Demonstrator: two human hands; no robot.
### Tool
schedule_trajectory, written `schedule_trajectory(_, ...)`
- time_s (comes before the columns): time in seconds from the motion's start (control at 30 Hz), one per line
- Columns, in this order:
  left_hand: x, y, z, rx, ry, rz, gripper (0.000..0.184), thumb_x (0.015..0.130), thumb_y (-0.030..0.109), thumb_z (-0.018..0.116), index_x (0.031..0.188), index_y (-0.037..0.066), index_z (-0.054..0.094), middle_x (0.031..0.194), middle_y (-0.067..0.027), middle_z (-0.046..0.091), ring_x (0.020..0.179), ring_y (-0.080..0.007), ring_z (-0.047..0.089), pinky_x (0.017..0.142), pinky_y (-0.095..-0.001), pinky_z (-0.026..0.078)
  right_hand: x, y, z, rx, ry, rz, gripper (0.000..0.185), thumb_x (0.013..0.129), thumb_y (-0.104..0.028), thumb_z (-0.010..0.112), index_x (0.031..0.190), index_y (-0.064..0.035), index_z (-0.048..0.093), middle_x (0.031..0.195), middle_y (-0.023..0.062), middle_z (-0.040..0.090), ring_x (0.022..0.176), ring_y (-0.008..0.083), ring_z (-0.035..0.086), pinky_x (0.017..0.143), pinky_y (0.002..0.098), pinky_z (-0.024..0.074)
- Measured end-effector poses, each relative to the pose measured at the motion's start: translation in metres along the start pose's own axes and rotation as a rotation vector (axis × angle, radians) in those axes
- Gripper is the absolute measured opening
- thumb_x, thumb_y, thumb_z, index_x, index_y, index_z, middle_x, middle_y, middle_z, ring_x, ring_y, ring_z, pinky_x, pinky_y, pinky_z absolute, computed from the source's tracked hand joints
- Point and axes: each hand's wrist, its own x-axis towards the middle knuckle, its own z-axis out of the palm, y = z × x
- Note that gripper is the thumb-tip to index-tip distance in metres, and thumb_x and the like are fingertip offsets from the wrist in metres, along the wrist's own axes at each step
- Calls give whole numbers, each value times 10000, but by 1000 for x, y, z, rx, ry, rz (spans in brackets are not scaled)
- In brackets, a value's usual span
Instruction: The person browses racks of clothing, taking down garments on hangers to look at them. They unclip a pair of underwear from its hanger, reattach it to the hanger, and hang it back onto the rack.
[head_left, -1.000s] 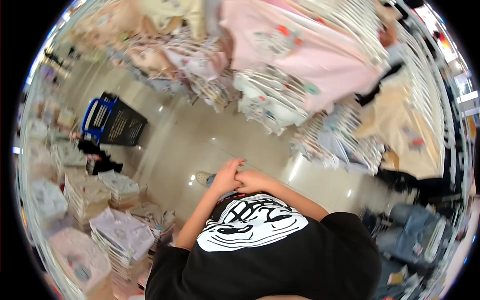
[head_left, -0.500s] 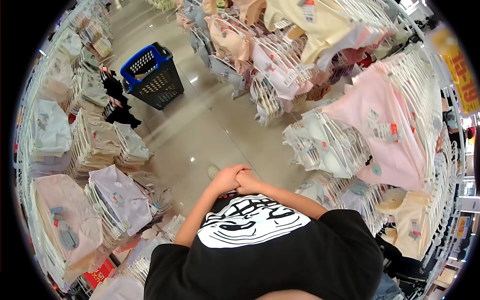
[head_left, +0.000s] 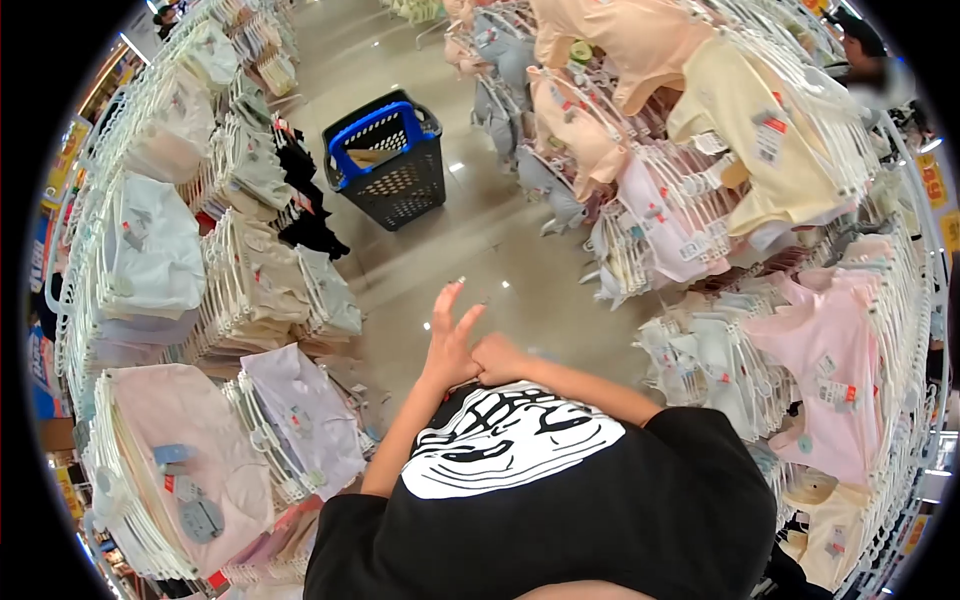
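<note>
My left hand [head_left: 453, 338] is raised in front of my waist, its fingers spread apart and pointing up toward the aisle, holding nothing. Right beside it, touching near the wrist, my right hand [head_left: 502, 358] is closed; whether anything small is inside it is hidden. Both hands are over the top edge of the black shirt [head_left: 600, 500] with a white printed face [head_left: 505, 440]. Farther up the aisle a black basket [head_left: 400, 190] with a blue handle [head_left: 345, 150] stands on the floor, with a brownish item inside.
Racks of hung garments line both sides: a pink one [head_left: 190, 440], a lilac one [head_left: 305, 415] and a pale blue one [head_left: 155, 245] at left, a cream one [head_left: 765, 150] and a pink one [head_left: 830, 360] at right. A person [head_left: 860, 45] is at the upper right.
My hands were clasped together; the left fingers have now opened and lifted upward. In view, the basket and left racks have shifted right, and the right racks have moved lower.
</note>
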Motion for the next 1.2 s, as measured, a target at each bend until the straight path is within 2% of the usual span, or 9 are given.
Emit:
schedule_trajectory(0.3,36,-56,-9,58,127,-269,871,614,150,650,1322,151,143,1360,-226,30,1258,-403,39,985,-496,143,72,33,-28,68,-43,-47,95,524,-109,529,564,-22,533,588,176,545,583,354,536,527,432,425)
schedule_trajectory(0.5,83,-137,4,-754,-174,-946,892,581,25,596,1338,150,141,1384,-148,102,1270,-366,39,1012,-434,132,146,87,-57,339,-70,14,119,562,-92,511,646,-18,553,652,203,559,632,372,542,562,436,427)
schedule_trajectory(0.63,174,-152,-12,-21,229,-574,854,546,26,600,1310,154,240,1388,-149,62,1261,-404,1,1001,-472,127,198,129,-106,446,-128,30,109,559,-80,506,635,-13,546,621,206,548,584,348,545,534,410,415)
schedule_trajectory(0.77,253,-182,-27,276,-27,-304,903,517,5,595,1317,167,210,1373,-208,15,1246,-436,-15,1000,-479,119,232,160,-174,494,-137,24,87,559,-51,506,624,4,521,604,187,536,544,314,510,507,381,389)
schedule_trajectory(0.87,288,-214,-2,-120,129,-657,868,543,-54,525,1323,155,206,1370,-214,74,1267,-369,62,1003,-427,146,266,185,-202,424,38,-4,131,582,-96,522,686,-23,550,689,181,567,645,353,540,566,418,410)
schedule_trajectory(0.9,292,-223,1,-933,168,-1048,869,583,-70,514,1341,155,154,1364,-184,154,1263,-320,144,994,-388,197,276,188,-209,429,115,-22,133,584,-104,529,694,-33,554,698,171,573,655,350,541,571,421,410)
schedule_trajectory(1.0,305,-239,-5,-1208,485,-1038,877,586,-126,483,1343,155,143,1315,-171,287,1165,-250,353,947,-362,289,308,188,-228,212,128,-65,126,581,-121,550,693,-66,564,692,133,584,644,322,554,564,425,416)
schedule_trajectory(1.13,344,-253,-54,46,327,-351,825,578,-23,577,1310,135,230,1346,-185,211,1226,-371,212,972,-465,212,341,184,-250,-27,-55,-178,93,562,-116,554,647,-83,568,656,116,585,620,296,565,536,407,425)
schedule_trajectory(1.2,343,-280,-66,234,157,-232,797,564,59,626,1281,109,282,1350,-166,200,1232,-412,150,977,-501,168,361,193,-240,-52,-115,-173,87,536,-100,552,618,-78,569,624,128,577,604,295,567,524,393,433)
